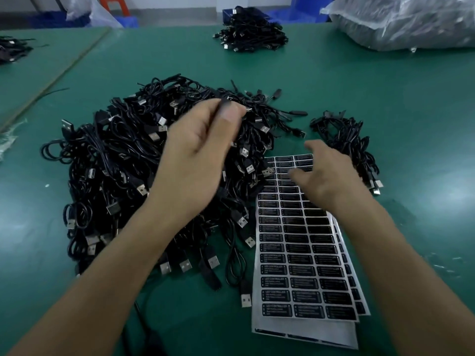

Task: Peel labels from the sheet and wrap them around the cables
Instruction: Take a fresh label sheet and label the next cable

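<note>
Black cable (225,102) pinched in left hand (195,150); right hand (326,176) loosely spread over black-label sheet (303,265)

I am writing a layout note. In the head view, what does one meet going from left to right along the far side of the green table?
Small cable heap at the left edge → taller cable heap → clear plastic bag.

Black cables (123,176), silver plug tips, on plain green table (385,111). Label sheet (303,327): grid of black labels (299,260), white lettering, pale grey-white backing. Blue crates (227,16), orange stool (117,3), translucent whitish plastic bag (411,21) at rear.
</note>
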A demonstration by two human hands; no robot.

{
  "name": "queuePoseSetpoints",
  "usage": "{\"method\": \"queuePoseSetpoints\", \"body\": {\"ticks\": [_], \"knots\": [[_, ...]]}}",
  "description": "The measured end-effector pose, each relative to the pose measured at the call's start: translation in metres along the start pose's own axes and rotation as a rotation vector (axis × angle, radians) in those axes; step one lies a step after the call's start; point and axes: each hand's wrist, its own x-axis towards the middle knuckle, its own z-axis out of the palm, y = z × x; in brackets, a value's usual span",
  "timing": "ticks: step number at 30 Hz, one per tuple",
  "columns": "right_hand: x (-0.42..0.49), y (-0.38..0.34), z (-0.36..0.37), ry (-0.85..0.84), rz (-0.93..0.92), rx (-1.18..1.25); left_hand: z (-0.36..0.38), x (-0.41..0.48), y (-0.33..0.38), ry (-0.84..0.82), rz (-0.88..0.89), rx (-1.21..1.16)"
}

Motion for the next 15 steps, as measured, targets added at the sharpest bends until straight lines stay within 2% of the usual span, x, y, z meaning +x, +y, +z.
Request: {"method": "queuePoseSetpoints", "body": {"ticks": [4, 8, 12, 15], "knots": [[0.015, -0.016, -0.002, -0.070, -0.031, -0.154, 0.005, -0.006, -0.008, -0.111, -0.057, 0.163], [0.027, -0.014, -0.011, -0.185, 0.030, -0.269, 0.002, -0.008, -0.010, -0.152, 0.002, 0.267], [0.021, -0.007, -0.007, -0.119, -0.004, -0.208, 0.004, -0.006, -0.010, -0.163, 0.010, 0.393], [0.016, 0.004, -0.002, 0.019, -0.092, -0.103, 0.014, -0.002, -0.003, -0.144, 0.014, 0.423]]}}
